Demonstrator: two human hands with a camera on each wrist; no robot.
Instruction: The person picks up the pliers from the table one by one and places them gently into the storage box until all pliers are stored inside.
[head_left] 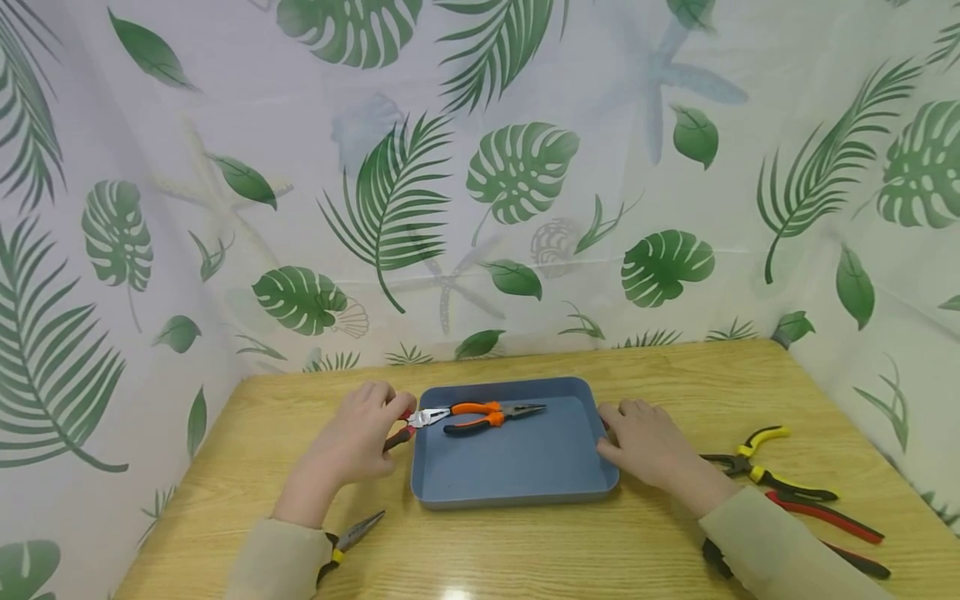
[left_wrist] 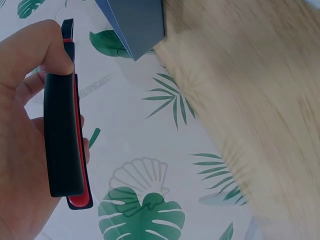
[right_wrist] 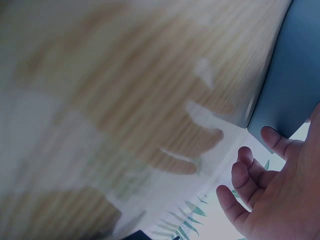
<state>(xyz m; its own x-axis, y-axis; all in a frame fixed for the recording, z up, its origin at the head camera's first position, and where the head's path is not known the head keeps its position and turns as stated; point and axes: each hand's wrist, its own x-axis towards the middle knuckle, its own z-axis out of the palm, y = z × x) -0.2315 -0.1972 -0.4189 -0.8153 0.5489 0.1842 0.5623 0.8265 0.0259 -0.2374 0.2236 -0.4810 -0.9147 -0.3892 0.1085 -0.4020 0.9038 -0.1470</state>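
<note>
My left hand grips a pair of pliers by its black and red handles. In the head view, the silver head of these pliers points right, over the left rim of a blue-grey tray. Inside the tray lie orange and black needle-nose pliers, jaws toward the right. At the tray's right wall is my right hand, fingertips at the side and holding no tool. The right wrist view shows its fingers loosely bent and spread beside the tray.
Yellow and black pliers lie right of my right forearm. Nearer, pliers with red and black handles are partly covered by the sleeve. Another needle-nose pair pokes out beside my left sleeve. A leaf-patterned cloth hangs behind the wooden table.
</note>
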